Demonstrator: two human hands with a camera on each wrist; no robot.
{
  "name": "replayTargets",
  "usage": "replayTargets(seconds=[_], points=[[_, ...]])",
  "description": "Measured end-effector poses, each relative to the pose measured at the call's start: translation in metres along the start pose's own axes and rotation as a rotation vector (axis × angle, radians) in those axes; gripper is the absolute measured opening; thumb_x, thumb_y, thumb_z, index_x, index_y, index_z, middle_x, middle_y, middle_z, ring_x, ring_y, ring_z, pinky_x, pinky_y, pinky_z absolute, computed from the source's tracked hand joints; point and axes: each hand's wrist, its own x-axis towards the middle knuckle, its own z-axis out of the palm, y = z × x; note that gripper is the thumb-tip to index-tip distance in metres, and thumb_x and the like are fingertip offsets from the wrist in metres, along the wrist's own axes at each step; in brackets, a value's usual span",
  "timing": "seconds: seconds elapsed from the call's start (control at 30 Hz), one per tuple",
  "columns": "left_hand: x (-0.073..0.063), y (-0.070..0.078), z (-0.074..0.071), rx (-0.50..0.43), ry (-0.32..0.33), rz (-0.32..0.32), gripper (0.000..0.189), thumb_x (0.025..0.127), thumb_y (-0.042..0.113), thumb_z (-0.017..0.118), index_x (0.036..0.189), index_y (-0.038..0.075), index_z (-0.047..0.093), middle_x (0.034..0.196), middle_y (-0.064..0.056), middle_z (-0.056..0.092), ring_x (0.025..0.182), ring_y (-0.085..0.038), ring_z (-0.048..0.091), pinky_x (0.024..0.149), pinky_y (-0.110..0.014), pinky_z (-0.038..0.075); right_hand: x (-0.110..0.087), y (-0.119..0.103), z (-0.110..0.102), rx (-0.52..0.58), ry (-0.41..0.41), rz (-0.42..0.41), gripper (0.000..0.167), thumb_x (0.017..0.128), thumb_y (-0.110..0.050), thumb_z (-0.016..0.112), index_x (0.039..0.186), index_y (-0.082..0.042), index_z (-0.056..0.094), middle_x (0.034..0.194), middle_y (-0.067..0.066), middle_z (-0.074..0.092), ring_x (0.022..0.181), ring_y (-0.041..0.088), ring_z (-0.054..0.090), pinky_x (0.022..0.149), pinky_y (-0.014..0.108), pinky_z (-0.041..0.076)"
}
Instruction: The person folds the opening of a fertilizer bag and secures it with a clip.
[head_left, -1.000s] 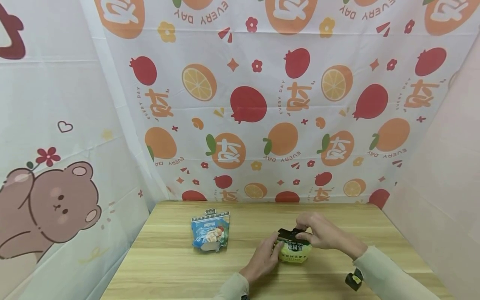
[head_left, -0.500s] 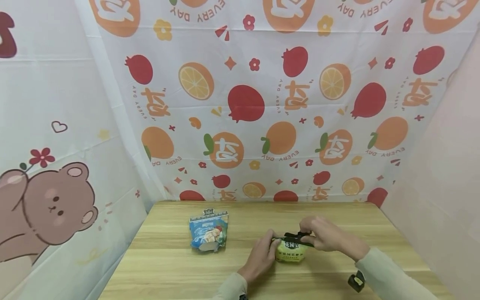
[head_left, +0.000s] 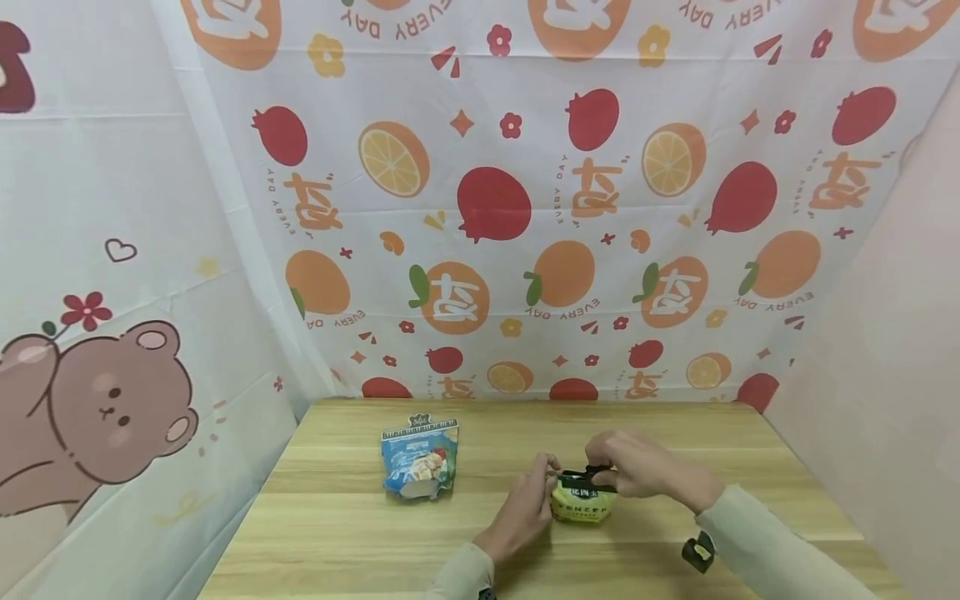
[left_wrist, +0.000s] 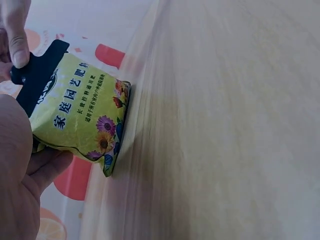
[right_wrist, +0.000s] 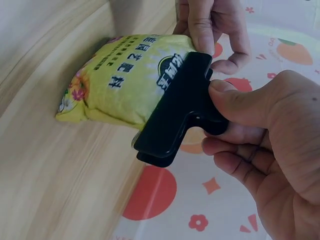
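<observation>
A yellow fertilizer bag (head_left: 581,508) with printed flowers stands on the wooden table, its mouth up. Across that mouth lies a wide black bag clip (right_wrist: 172,110), overlapping the printed logo. My right hand (head_left: 641,468) pinches the clip's handle between thumb and fingers, as the right wrist view shows closely. At the bag's left side, my left hand (head_left: 521,504) holds the upper corner, thumb on the front face and other fingers behind it. In the left wrist view the bag's printed front (left_wrist: 87,102) faces the camera, and part of the clip is hidden by the left hand.
A blue snack-like packet (head_left: 420,467) with a toothed strip along its top stands to the left on the table (head_left: 337,533). Fruit-print cloth (head_left: 495,200) hangs behind the table's far edge. A small black device (head_left: 697,552) hangs at the right sleeve.
The clip has tipped from lying broad side up to sitting along the bag's top edge. The right hand moved slightly left, while the left hand's fingers rose to the bag's corner.
</observation>
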Motion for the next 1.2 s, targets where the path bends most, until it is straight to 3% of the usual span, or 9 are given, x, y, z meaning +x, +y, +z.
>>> replayTargets(seconds=[0.17, 0.4, 0.6, 0.73, 0.9, 1.1, 1.2], points=[[-0.002, 0.0, 0.001, -0.008, 0.007, 0.015, 0.018, 0.104, -0.002, 0.043, 0.12, 0.006, 0.046, 0.091, -0.015, 0.07, 0.068, -0.004, 0.055, 0.065, -0.015, 0.05, 0.004, -0.005, 0.004, 0.013, -0.006, 0.0, 0.03, 0.086, -0.008, 0.078, 0.072, -0.019, 0.055, 0.067, -0.013, 0.052, 0.062, -0.005, 0.038, 0.055, 0.013, 0.035], [-0.005, 0.003, 0.001, -0.024, 0.007, -0.007, 0.018, 0.105, -0.001, 0.038, 0.121, 0.006, 0.045, 0.113, -0.019, 0.073, 0.093, -0.014, 0.07, 0.082, -0.022, 0.058, 0.006, -0.009, 0.007, 0.033, -0.01, 0.027, 0.029, 0.087, -0.008, 0.078, 0.072, -0.019, 0.055, 0.068, -0.013, 0.053, 0.06, -0.005, 0.037, 0.054, 0.013, 0.035], [-0.005, 0.007, 0.001, -0.055, -0.014, -0.033, 0.019, 0.108, 0.004, 0.031, 0.121, 0.007, 0.045, 0.114, -0.018, 0.072, 0.097, -0.016, 0.071, 0.086, -0.022, 0.058, 0.005, -0.009, 0.011, 0.048, -0.002, 0.03, 0.03, 0.087, -0.008, 0.078, 0.071, -0.018, 0.054, 0.067, -0.012, 0.052, 0.059, -0.006, 0.036, 0.053, 0.012, 0.034], [-0.004, 0.008, 0.0, -0.075, -0.009, -0.042, 0.02, 0.109, 0.006, 0.028, 0.121, 0.008, 0.044, 0.108, -0.016, 0.071, 0.08, -0.007, 0.064, 0.074, -0.018, 0.055, 0.005, -0.009, 0.012, 0.051, 0.008, 0.035, 0.031, 0.086, -0.009, 0.079, 0.071, -0.019, 0.054, 0.067, -0.012, 0.051, 0.059, -0.006, 0.035, 0.053, 0.012, 0.034], [-0.004, 0.008, 0.0, -0.103, -0.003, -0.041, 0.022, 0.104, 0.002, 0.032, 0.123, 0.007, 0.044, 0.085, -0.015, 0.067, 0.059, 0.004, 0.042, 0.055, -0.015, 0.044, 0.005, -0.01, 0.011, 0.055, 0.009, 0.054, 0.031, 0.086, -0.01, 0.08, 0.071, -0.019, 0.054, 0.066, -0.011, 0.049, 0.06, -0.005, 0.035, 0.053, 0.013, 0.033], [-0.005, 0.008, 0.001, -0.058, 0.016, -0.011, 0.027, 0.099, -0.004, 0.036, 0.123, 0.006, 0.045, 0.067, -0.002, 0.051, 0.054, 0.006, 0.033, 0.052, -0.014, 0.038, 0.007, -0.011, 0.011, 0.046, 0.011, 0.061, 0.03, 0.085, -0.01, 0.08, 0.071, -0.019, 0.055, 0.065, -0.011, 0.049, 0.059, -0.004, 0.034, 0.052, 0.014, 0.032], [-0.005, 0.007, 0.001, -0.038, 0.02, -0.006, 0.028, 0.098, -0.004, 0.038, 0.123, 0.006, 0.044, 0.07, -0.001, 0.054, 0.053, 0.005, 0.032, 0.054, -0.013, 0.039, 0.008, -0.012, 0.011, 0.045, 0.015, 0.057, 0.03, 0.085, -0.01, 0.08, 0.071, -0.018, 0.055, 0.065, -0.011, 0.048, 0.059, -0.004, 0.033, 0.052, 0.014, 0.031]])
